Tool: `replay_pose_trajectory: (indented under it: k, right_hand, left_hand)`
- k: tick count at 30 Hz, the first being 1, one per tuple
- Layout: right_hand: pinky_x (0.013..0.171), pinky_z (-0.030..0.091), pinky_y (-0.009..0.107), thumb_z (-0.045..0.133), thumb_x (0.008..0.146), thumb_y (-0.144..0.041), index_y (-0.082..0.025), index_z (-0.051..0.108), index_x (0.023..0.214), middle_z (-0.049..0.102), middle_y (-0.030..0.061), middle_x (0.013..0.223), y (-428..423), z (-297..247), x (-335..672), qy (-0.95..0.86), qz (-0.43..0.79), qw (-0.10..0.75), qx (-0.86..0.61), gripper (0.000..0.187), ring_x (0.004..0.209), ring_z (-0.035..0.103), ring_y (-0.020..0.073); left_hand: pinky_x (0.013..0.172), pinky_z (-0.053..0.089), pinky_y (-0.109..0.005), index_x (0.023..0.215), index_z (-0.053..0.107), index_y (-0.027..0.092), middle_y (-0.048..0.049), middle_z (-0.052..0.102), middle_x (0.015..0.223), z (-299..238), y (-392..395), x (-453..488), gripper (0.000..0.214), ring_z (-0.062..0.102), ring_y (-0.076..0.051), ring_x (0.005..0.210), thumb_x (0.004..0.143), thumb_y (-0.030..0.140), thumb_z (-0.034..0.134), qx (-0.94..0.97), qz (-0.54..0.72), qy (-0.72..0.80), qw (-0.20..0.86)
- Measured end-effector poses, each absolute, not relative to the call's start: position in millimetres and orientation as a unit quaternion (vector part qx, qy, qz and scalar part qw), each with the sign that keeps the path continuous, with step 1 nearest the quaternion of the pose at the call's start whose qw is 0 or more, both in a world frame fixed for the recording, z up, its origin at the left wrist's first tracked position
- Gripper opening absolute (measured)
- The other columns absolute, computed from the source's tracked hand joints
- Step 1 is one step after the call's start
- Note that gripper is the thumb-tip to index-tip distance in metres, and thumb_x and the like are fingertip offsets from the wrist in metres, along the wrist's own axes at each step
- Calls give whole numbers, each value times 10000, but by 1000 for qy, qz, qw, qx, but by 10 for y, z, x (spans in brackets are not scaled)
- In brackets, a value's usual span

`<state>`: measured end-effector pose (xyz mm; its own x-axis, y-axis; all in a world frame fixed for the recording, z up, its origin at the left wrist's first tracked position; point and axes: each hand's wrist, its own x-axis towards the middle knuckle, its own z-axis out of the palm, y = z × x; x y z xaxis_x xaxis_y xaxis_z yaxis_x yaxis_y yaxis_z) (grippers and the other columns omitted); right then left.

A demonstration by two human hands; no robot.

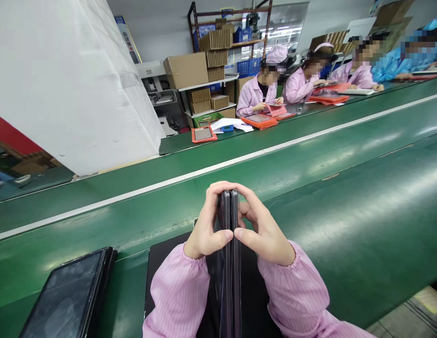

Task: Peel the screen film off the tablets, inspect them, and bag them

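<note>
My left hand [204,225] and my right hand [262,230] clasp two thin black tablets [229,253] held together on edge, upright, seen end-on. Fingers of both hands curl over the far end and my thumbs press the sides. The tablets stand over a black mat [158,272] at the near edge of the green bench. Pink striped sleeves cover both my forearms.
A stack of black tablets [68,298] lies at the lower left. A green conveyor belt [310,155] with a white stripe runs across. Beyond it, several people in pink and blue coats handle red-orange cases [203,134]. A large white sheet [63,80] stands at left; cardboard boxes fill shelves behind.
</note>
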<state>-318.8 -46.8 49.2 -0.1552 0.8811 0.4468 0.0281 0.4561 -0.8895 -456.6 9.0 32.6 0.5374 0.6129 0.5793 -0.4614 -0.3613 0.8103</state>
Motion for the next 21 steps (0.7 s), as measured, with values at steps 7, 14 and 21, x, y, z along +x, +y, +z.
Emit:
replay_pose_trajectory:
  k: [7,14,21]
  right_hand:
    - [591,388,290,545,930,-290,-257,457,1353,478,-54,664,-515,412,-3234,-619,393,588,-342,433,585,469,143]
    - [566,387,278,535,888,-265,-226,466,1319,501,-60,634,-558,466,-3258,-634,353,583,-367,438,552,472,140]
    - [544,357,258,549,862,-261,-223,478,1285,464,-80,606,-553,464,-3269,-626,358,592,-359,430,514,432,118]
  left_hand:
    - [959,444,-482,1171,601,313,-58,539,1158,335,35,-4529,428,514,-296,1106,822,558,647,684,566,111,446]
    - [895,460,-457,1129,613,299,-49,530,1137,357,-28,-4528,411,529,-285,1045,789,521,671,667,565,121,470]
    - [818,469,-407,1096,614,287,-46,524,1094,378,-49,-4518,387,534,-257,972,789,518,662,663,575,122,464]
